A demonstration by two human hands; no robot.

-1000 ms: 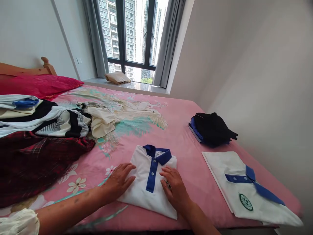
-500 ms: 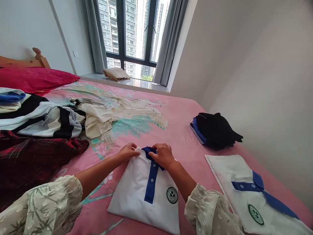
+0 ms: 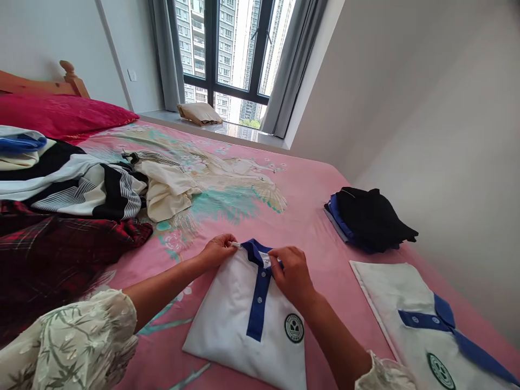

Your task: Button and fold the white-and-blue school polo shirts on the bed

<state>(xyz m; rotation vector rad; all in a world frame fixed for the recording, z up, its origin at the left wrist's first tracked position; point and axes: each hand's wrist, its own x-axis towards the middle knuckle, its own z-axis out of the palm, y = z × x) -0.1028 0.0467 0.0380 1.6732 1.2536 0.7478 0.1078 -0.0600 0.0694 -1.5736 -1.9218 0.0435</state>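
In front of me a white polo shirt (image 3: 227, 319) with a blue collar and button strip lies folded on the bed, a round green badge on its chest. My left hand (image 3: 220, 250) pinches the shirt's shoulder edge, left of the collar. At the collar's right side, my right hand (image 3: 293, 271) has its fingers closed on the blue fabric. Between the hands the collar (image 3: 252, 250) stands up, and a white label shows inside its neck.
A second folded polo shirt (image 3: 390, 292) lies to the right. Beyond it is a stack of dark folded clothes (image 3: 369, 216). Loose clothes (image 3: 81, 184), with a plaid garment (image 3: 73, 249), heap at the left. A red pillow (image 3: 65, 116) lies by the headboard.
My right hand has shifted rightward along the collar, uncovering the neck opening and label. My left hand still grips the shoulder edge. The view has tilted slightly.
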